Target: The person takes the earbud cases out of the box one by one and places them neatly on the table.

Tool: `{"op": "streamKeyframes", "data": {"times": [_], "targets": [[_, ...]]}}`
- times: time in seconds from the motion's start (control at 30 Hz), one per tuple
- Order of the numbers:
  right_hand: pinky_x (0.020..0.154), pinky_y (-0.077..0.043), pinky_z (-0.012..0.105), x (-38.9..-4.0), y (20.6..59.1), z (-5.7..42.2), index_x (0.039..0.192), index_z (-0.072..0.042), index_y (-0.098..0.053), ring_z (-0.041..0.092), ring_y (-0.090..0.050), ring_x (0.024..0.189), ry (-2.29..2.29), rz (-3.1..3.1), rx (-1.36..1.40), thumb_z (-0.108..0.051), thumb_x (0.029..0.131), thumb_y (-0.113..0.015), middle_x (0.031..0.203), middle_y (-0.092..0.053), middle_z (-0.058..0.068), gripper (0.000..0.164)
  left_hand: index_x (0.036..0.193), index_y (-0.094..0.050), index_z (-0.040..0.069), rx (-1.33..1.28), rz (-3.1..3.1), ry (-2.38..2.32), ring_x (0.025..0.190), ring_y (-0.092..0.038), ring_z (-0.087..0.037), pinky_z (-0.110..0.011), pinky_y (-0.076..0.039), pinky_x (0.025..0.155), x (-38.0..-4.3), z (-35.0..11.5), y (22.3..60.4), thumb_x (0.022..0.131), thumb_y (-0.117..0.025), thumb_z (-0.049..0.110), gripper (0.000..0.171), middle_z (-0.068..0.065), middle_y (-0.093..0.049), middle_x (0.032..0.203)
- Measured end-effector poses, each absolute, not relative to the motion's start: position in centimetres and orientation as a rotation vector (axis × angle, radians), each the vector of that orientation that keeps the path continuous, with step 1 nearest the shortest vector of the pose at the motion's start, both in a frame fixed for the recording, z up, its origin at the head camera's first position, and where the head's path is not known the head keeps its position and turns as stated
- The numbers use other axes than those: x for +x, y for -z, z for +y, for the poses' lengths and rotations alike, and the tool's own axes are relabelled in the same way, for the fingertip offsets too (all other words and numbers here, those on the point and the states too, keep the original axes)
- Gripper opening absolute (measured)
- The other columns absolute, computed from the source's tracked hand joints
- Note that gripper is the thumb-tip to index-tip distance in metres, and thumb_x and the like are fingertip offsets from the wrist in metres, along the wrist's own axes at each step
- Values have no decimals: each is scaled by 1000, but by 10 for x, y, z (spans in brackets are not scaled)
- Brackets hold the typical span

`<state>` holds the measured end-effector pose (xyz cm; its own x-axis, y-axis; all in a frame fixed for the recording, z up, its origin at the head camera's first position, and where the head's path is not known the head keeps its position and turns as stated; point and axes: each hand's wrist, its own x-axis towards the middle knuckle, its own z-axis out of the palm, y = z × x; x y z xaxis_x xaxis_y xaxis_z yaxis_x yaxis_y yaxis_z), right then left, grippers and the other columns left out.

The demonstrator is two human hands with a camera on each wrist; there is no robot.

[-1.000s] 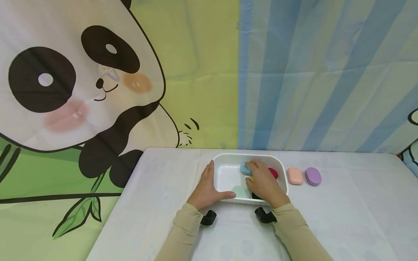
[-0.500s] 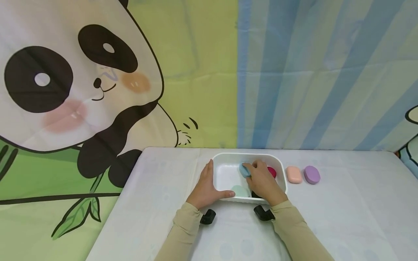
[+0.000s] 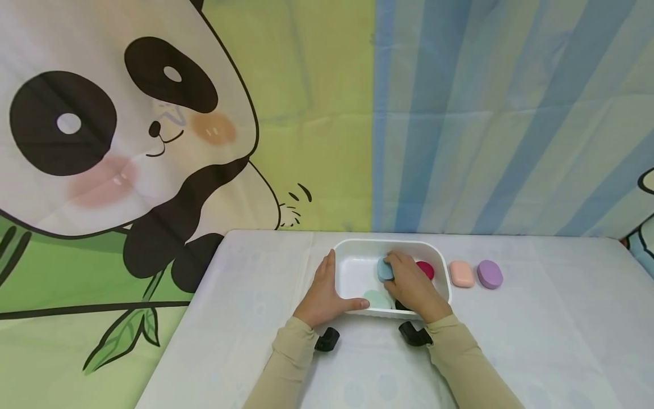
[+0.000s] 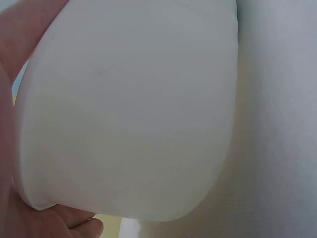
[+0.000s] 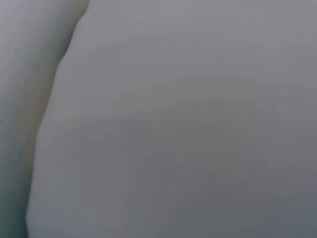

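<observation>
The left hand (image 3: 324,295), thumb and fingers spread wide, gripped the left end of the white tray (image 3: 352,274). Inside the tray, the blue block (image 3: 384,270) lay well right of that hand, its visible part longer from far to near. The right hand (image 3: 411,284) was nearer, just right of the block, fingertips and thumb pinching it, though their undersides were hidden.
</observation>
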<state>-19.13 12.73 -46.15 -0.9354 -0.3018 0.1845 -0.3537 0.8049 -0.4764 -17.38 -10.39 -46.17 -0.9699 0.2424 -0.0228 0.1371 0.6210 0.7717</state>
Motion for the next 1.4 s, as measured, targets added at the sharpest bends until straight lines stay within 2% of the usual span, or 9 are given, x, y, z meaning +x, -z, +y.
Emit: {"op": "streamKeyframes", "data": {"times": [0.3,0.47,0.77,1.13,1.4], "targets": [[96,-51,50,-191,460,129,130,7,-56,34,-57,110,-837,-2923,498,-11,83,-83,124,-55,23,56,163,1,11,321,2723,-1245,148,-24,-31,-50,-33,113,-176,-103,462,64,-87,65,142,-13,-8,167],[95,-52,48,-192,460,129,133,6,-56,33,-60,105,-851,-2955,475,-14,82,-84,122,-54,23,61,163,1,11,304,2714,-1253,148,-24,-31,-51,-34,112,-174,-103,462,64,-87,64,142,-11,-7,168],[92,-53,47,-191,457,128,132,9,-56,33,-61,101,-890,-2931,467,-17,78,-87,123,-53,25,67,163,0,11,310,2715,-1266,144,-30,-31,-51,-36,111,-173,-104,462,65,-88,62,141,-10,-10,167],[93,-53,49,-192,454,131,129,11,-57,36,-60,107,-898,-2807,482,-10,77,-87,125,-53,27,63,162,0,10,327,2700,-1279,147,-25,-30,-50,-34,112,-174,-102,462,65,-88,63,141,-10,-8,168],[91,-52,53,-190,443,133,132,8,-57,41,-61,108,-888,-2770,426,-12,76,-89,127,-53,28,67,163,0,10,326,2714,-1271,148,-24,-31,-51,-33,113,-175,-103,460,65,-87,62,141,-11,-9,167]]}}
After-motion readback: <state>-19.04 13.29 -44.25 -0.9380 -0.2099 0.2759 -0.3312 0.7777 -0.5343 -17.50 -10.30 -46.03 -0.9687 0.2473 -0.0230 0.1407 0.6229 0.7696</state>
